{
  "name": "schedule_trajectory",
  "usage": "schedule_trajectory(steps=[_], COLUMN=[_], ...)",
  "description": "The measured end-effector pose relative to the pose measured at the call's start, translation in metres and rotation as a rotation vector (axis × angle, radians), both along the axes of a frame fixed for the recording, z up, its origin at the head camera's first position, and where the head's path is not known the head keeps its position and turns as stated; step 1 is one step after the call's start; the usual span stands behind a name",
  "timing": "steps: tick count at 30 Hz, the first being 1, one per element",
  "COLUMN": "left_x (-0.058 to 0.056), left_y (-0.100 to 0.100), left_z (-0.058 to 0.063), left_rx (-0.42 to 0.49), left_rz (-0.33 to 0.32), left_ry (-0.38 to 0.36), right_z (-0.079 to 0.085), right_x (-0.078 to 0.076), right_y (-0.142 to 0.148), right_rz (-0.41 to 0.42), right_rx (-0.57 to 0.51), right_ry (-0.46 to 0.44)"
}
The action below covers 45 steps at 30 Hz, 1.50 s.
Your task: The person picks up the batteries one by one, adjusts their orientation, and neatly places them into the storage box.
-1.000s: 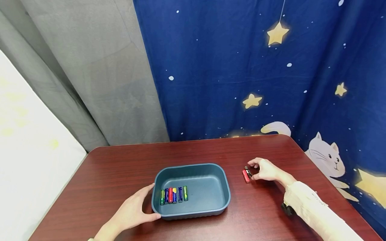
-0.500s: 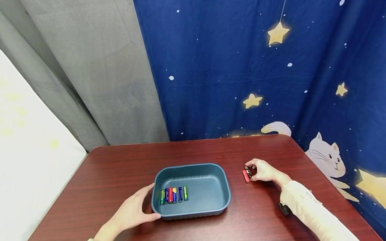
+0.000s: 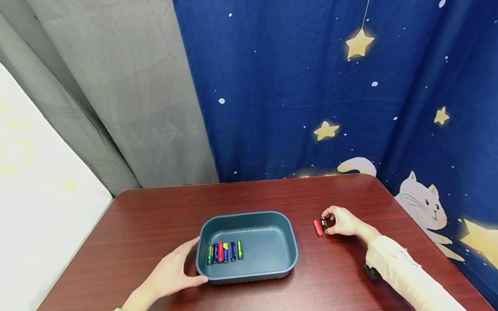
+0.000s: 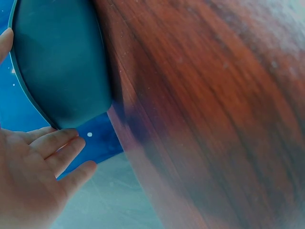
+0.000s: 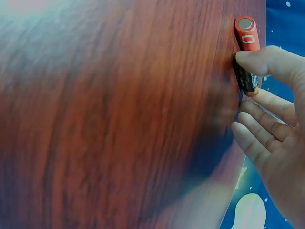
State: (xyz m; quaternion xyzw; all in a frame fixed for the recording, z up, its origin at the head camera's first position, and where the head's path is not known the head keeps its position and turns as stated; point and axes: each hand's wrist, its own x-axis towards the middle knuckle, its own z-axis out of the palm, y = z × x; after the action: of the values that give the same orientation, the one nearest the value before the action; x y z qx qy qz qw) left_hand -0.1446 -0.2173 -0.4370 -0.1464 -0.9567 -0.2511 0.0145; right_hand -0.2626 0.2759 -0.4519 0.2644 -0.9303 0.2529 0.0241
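Observation:
In the head view my left hand (image 3: 170, 270) touches the left end of a blue-grey plastic bin (image 3: 268, 273), thumb and forefinger spread along its rim. The left wrist view shows these fingers fairly straight against the bin's outer wall (image 4: 62, 71). Several batteries, green, blue and one red battery (image 3: 220, 252), lie side by side in the bin's left half. To the right of the bin, my right hand (image 3: 343, 222) pinches a black battery (image 5: 248, 81) by its ends, between thumb and forefinger. A red battery (image 3: 318, 228) lies on the table just left of it.
The dark red wooden table (image 3: 167, 216) spans the foreground. Behind it hang a grey curtain (image 3: 155, 129) and a blue star-patterned curtain (image 3: 264, 108). A white surface (image 3: 39, 194) stands along the left side.
My right fingers have closed on the black battery and drawn it slightly right, away from the red battery. The left hand and the bin have stayed in place.

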Motion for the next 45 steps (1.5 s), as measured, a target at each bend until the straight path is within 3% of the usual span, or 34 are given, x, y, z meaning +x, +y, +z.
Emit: schedule_trajectory(steps=[7, 17, 32, 45], left_x=[0.0, 0.001, 0.001, 0.001], left_y=[0.0, 0.0, 0.0, 0.0], left_z=[0.0, 0.0, 0.001, 0.001], left_rx=[-0.001, 0.001, 0.002, 0.002], left_rz=[0.002, 0.004, 0.003, 0.001], left_ry=[-0.004, -0.003, -0.012, -0.005], right_z=[0.003, 0.021, 0.054, 0.072], right_x=[0.007, 0.013, 0.024, 0.033], right_y=[0.004, -0.007, -0.043, -0.079], right_rz=[-0.033, 0.023, 0.113, 0.178], right_rx=[-0.025, -0.14, -0.206, -0.231], right_ry=[0.015, 0.064, 0.143, 0.125])
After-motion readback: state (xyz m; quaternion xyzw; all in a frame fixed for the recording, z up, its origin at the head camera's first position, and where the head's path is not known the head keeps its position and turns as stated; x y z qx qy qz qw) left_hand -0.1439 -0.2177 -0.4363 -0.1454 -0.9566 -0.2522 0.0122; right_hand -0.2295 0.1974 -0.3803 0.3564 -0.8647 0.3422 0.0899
